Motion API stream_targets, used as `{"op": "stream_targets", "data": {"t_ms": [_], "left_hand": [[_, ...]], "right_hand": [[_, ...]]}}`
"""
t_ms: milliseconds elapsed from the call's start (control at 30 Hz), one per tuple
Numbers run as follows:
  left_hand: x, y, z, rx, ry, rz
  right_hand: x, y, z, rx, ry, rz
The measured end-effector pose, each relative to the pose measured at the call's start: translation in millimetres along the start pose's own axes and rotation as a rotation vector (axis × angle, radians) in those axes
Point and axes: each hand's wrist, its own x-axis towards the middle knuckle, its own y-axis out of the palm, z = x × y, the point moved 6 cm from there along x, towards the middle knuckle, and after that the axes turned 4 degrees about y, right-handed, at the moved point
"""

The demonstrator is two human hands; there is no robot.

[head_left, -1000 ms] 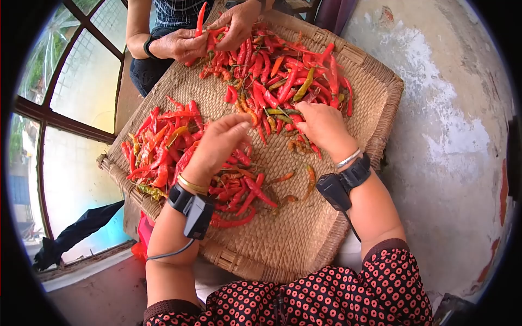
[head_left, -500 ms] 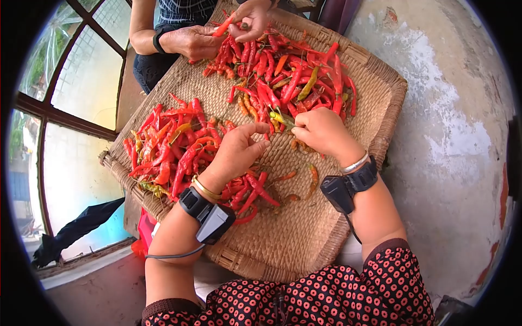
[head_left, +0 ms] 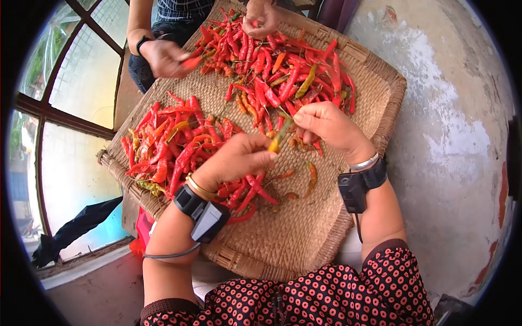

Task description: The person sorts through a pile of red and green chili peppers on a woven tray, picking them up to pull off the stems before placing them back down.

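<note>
Between my two hands is a yellow-green chili pepper (head_left: 274, 144). My left hand (head_left: 244, 156) pinches its yellow end between thumb and fingers. At the upper, green end, my right hand (head_left: 323, 126) has its thumb and fingers pressed together; what exactly they grip is too small to tell. Both hands are above the woven tray (head_left: 266, 233). A pile of red chilies (head_left: 185, 157) lies to the left of my left hand, and a larger heap of red chilies (head_left: 283, 70) lies beyond my hands. A few orange chilies (head_left: 311, 178) lie loose below my right hand.
Across the tray, another person's hand (head_left: 165, 57) holds a red chili, and their other hand (head_left: 261, 20) is over the far heap. A paned window (head_left: 81, 70) stands at the left, with a dark cloth (head_left: 76, 228) below. A worn wall surface (head_left: 440, 136) is at the right.
My left hand has moved down and now holds the yellow-green chili. My right hand has shifted slightly right. The other person's hands have parted, one moving down-left with a red chili.
</note>
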Motion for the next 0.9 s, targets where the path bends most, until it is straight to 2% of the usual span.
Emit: {"op": "stream_targets", "data": {"t_ms": [33,67,100,133,200,267,333,367,400,467,533,600,667,733,767,833,900], "left_hand": [[-3.4,-8.1,-6.9,-0.015,-0.058,-0.118],[-2.3,-22.3,-9.1,0.045,0.001,-0.214],[-2.5,-38.4,-10.7,-0.116,0.088,-0.318],[-3.4,-50.8,-13.1,-0.278,0.175,-0.421],[-10.4,-65.7,-11.3,-0.526,0.244,-0.773],[-13.8,-69.3,-5.2,-0.515,0.203,-0.779],[-10.3,-58.8,2.1,-0.343,0.073,-0.66],[-4.7,-49.4,1.8,-0.287,0.057,-0.531],[-3.2,-44.3,3.0,-0.289,0.055,-0.532],[4.3,-19.4,2.7,-0.08,0.044,-0.303],[4.9,-14.5,9.1,0.043,0.067,-0.319],[5.5,-12.3,9.2,0.401,0.093,-0.262],[6.3,-12.3,11.0,0.388,0.096,-0.265],[6.8,-13.7,13.2,0.318,0.111,-0.267],[6.4,-12.7,11.1,0.318,0.112,-0.268],[4.3,-7.8,10.9,0.052,-0.043,-0.255],[1.6,-4.9,3.9,0.003,-0.064,-0.235]], "right_hand": [[1.7,-11.7,1.8,-0.395,-0.062,-0.2],[0.7,-19.4,5.2,-0.79,-0.122,-0.4],[3.5,-20.1,-2.0,-0.962,-0.047,-0.435],[4.5,-18.6,-5.3,-0.962,-0.045,-0.437],[6.9,-12.3,-10.6,-1.117,0.037,-0.458],[11.8,-6.7,-12.6,-1.204,0.044,-0.513],[17.3,-6.0,-15.8,-1.314,0.119,-0.535],[18.5,-5.6,-15.9,-1.313,0.12,-0.532],[19.3,-5.5,-15.2,-1.341,0.114,-0.542],[21.7,-7.3,-17.1,-1.368,0.107,-0.552],[24.1,-12.1,-21.9,-1.403,0.118,-0.588],[23.7,-13.9,-22.8,-1.358,0.136,-0.552],[21.4,-12.1,-17.9,-1.313,0.15,-0.513],[19.2,-3.8,-13.5,-1.032,0.149,-0.384],[19.2,-1.8,-14.3,-1.033,0.148,-0.384],[20.8,8.9,-23.7,-0.602,0.154,-0.227],[20.7,19.4,-24.0,-0.518,0.112,-0.147]]}}
